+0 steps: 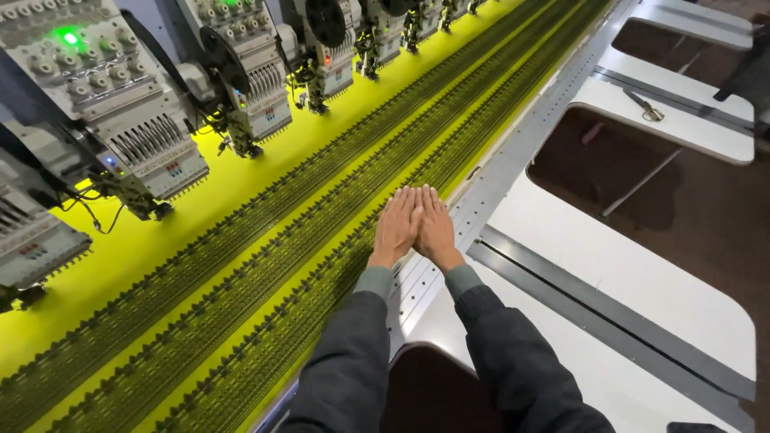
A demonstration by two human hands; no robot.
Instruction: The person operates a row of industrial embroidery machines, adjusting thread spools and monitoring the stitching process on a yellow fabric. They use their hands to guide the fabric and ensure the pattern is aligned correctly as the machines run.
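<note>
Both hands lay flat, fingers wide and holding nothing, left hand (pixel 396 227) touching right hand (pixel 437 228) on the yellow cloth (pixel 241 188) directly beneath the palms; pressing evenly, away from the stitched bands' edge, probably kept it smooth.

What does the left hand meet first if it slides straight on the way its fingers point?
Left hand lies flat on the yellow fabric, fingers pointing up-frame. Straight on come more dark embroidered bands; nothing raised shows nearby, though depth is unclear.

My left grip (pixel 395 226) and right grip (pixel 435 227) lie flat, touching, on the fabric (pixel 241 200). Beyond and left stand the embroidery heads (pixel 144 136); right lies the surface (pixel 609 265), scissors (pixel 644 107) farther beyond.
</note>
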